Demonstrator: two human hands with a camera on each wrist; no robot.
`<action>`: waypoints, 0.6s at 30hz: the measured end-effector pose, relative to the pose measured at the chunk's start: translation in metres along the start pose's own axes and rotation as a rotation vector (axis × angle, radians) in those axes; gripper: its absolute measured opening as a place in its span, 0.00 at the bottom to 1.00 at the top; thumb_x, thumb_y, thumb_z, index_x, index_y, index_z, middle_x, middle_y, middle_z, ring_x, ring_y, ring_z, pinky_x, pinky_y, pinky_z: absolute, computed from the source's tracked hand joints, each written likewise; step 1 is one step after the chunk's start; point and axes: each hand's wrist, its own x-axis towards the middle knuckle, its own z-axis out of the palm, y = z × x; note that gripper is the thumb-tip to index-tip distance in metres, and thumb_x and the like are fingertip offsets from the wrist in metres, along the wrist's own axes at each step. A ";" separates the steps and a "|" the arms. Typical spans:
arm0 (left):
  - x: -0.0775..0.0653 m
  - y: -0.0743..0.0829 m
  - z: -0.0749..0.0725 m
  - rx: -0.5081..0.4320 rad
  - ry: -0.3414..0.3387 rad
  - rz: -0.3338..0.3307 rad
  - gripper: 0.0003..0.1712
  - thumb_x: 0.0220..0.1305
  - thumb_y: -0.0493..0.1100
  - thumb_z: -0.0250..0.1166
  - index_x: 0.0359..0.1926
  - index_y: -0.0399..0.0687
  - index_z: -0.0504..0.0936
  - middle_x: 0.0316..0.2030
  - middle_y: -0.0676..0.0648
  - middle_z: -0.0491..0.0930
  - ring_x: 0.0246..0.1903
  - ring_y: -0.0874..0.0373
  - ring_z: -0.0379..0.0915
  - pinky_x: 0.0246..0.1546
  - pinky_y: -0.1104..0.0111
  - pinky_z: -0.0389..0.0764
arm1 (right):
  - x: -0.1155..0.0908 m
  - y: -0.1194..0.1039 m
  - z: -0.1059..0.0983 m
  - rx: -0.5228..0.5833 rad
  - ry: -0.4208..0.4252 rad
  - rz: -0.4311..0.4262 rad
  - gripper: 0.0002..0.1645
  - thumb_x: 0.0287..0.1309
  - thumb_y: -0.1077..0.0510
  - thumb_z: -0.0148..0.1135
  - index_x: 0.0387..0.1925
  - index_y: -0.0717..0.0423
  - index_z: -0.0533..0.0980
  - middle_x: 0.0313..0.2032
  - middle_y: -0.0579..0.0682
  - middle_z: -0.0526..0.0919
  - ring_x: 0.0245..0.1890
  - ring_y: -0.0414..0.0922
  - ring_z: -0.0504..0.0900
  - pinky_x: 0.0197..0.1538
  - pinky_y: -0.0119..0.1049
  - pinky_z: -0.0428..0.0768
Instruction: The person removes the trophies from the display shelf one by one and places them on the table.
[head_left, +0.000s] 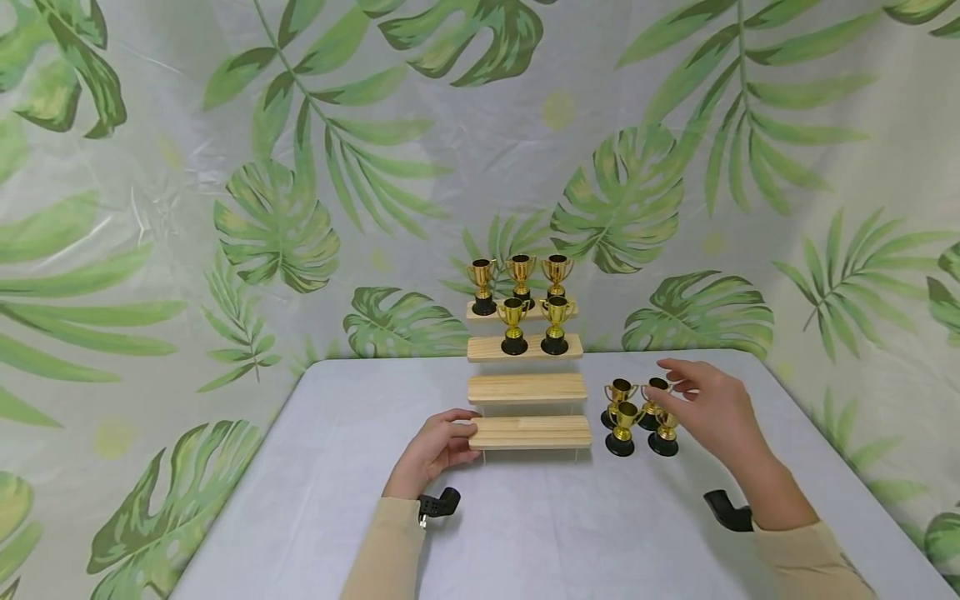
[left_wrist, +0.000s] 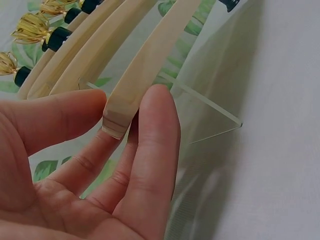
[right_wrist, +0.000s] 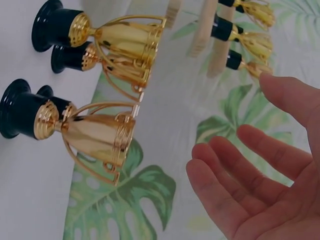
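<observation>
My left hand grips the left end of the lowest step of a tiered wooden display stand; the left wrist view has the thumb and fingers around the step's end. Beside the stand, on the right, several small gold trophy cups with black bases, one of them a front trophy, stand upright in a cluster. Over these hovers my right hand, its fingers loosely bent and holding nothing. The right wrist view shows a gap between the fingers and the nearest trophy.
Three gold trophies, including a middle one, stand on the top step. Two more, one a right-hand trophy, occupy the step below. A white cloth covers the table. Behind it hangs a leaf-patterned curtain.
</observation>
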 end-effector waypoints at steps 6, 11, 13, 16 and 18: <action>-0.002 0.002 0.000 0.009 -0.016 0.007 0.27 0.64 0.32 0.66 0.63 0.32 0.72 0.42 0.39 0.81 0.34 0.54 0.83 0.33 0.65 0.86 | 0.005 -0.009 0.009 0.008 -0.001 -0.006 0.30 0.60 0.46 0.72 0.59 0.55 0.79 0.42 0.57 0.86 0.41 0.57 0.85 0.40 0.54 0.83; -0.003 0.002 0.000 0.012 -0.016 0.013 0.27 0.61 0.31 0.67 0.62 0.33 0.73 0.43 0.38 0.80 0.34 0.54 0.82 0.34 0.65 0.86 | 0.010 -0.015 0.014 0.023 0.005 -0.024 0.29 0.61 0.45 0.72 0.58 0.54 0.80 0.41 0.55 0.86 0.40 0.54 0.85 0.40 0.53 0.84; -0.003 0.002 0.000 0.017 -0.012 0.012 0.27 0.61 0.31 0.68 0.61 0.35 0.75 0.43 0.37 0.79 0.33 0.53 0.82 0.34 0.64 0.86 | 0.012 -0.018 0.016 0.023 0.004 -0.026 0.29 0.61 0.44 0.71 0.59 0.54 0.80 0.41 0.54 0.86 0.39 0.52 0.85 0.40 0.52 0.83; -0.003 0.003 0.000 0.017 -0.004 0.001 0.26 0.60 0.31 0.69 0.60 0.37 0.76 0.44 0.37 0.79 0.33 0.53 0.82 0.34 0.64 0.86 | 0.015 -0.023 0.016 0.030 -0.006 -0.024 0.29 0.61 0.44 0.71 0.59 0.54 0.79 0.42 0.54 0.86 0.39 0.52 0.85 0.40 0.52 0.83; -0.003 0.003 0.000 0.021 -0.007 0.004 0.26 0.60 0.31 0.69 0.60 0.36 0.76 0.43 0.37 0.79 0.33 0.53 0.82 0.33 0.65 0.86 | 0.017 -0.027 0.017 0.039 -0.012 -0.020 0.30 0.62 0.44 0.70 0.60 0.54 0.79 0.42 0.54 0.86 0.40 0.52 0.85 0.40 0.52 0.83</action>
